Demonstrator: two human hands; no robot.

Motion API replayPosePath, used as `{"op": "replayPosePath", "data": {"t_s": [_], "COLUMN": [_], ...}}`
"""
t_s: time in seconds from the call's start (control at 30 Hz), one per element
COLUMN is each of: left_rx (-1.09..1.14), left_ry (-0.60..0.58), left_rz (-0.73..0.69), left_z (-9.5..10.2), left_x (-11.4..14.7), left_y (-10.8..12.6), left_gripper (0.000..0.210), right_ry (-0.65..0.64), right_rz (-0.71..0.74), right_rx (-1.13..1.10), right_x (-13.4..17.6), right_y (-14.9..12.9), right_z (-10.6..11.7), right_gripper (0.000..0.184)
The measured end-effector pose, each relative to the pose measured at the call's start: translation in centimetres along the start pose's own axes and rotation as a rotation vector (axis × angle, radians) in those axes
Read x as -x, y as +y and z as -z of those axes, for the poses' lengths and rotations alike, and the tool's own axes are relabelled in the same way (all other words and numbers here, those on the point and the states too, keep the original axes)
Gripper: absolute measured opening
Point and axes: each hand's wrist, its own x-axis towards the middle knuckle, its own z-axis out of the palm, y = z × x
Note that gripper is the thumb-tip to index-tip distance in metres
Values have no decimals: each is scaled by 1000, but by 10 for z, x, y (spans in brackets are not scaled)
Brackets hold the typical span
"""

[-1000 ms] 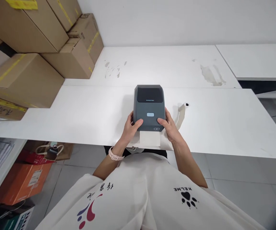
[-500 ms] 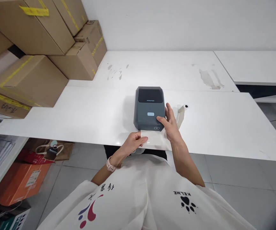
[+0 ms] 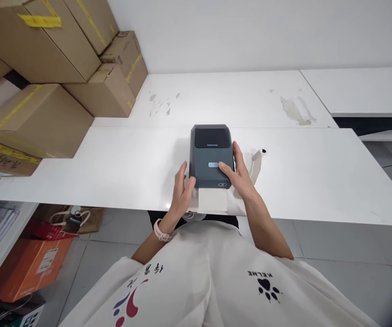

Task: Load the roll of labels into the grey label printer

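A dark grey label printer [image 3: 211,156] stands on the white table, with a light window in the middle of its lid. A strip of white label paper [image 3: 212,200] comes out of its front and reaches the table's edge. My right hand [image 3: 241,175] grips the printer's right side, thumb on the lid beside the window and fingers along the side. At the left front corner is my left hand [image 3: 182,193], open, fingers apart and pointing up; its thumb tip is at the printer's edge, and whether it touches I cannot tell.
A small white roll [image 3: 256,156] with a loose paper tail lies right of the printer. Taped cardboard boxes [image 3: 39,120] are stacked at the left. An orange box [image 3: 28,268] sits low at the left, under the table's level. A wall rises behind.
My left hand has let go of the label paper and moved up and left to the printer's side. My right thumb has shifted up the lid, close to the window.
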Motion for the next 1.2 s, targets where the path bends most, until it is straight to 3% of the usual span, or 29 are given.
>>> {"op": "replayPosePath", "data": {"t_s": [0.07, 0.2, 0.3, 0.4, 0.47, 0.57, 0.7, 0.8, 0.87, 0.93, 1.03, 1.2], "left_rx": [8, -21, -24, -8, 43, 30, -193, -243, -229, -234, -261, -329], "left_ry": [-85, -99, -115, -102, -80, -32, -70, -158, -155, -113, -70, -47], "left_rz": [16, -11, -33, -162, -257, -270, -82, 84, 110, 90, 63, 39], "left_z": [-4, -2, 3, 6, 5, 1, -7, -12, -14, -15, -16, -18], "left_x": [3, 8, 5, -13, -34, -71, -103, -106, -105, -105, -108, -112], "left_y": [-5, -9, 0, 20, 33, 41, 25, 10, 5, 4, 5, 4], "left_gripper": [64, 65, 64, 63, 64, 67, 86, 90, 86, 80, 72, 72], "right_ry": [2, 42, 70, 102, 127, 171, 255, 192, 146, 197, 331, 321], "right_rz": [-31, -58, -57, 39, 141, 262, 309, 313, 372, 460, 555, 589], "right_rx": [16, -20, -105, -130, -85, 23, 53, 92, 179, 276, 395, 486], "right_x": [16, 37, 35, 19, -1, -46, -126, -178, -196, -197, -173, -122], "right_y": [2, 3, -1, -14, -29, -55, -69, -63, -59, -59, -66, -67], "right_z": [-2, -5, -1, 10, 19, 27, 33, 38, 42, 42, 38, 28], "right_gripper": [78, 68, 65, 66, 68, 74, 82, 84, 85, 84, 69, 38]}}
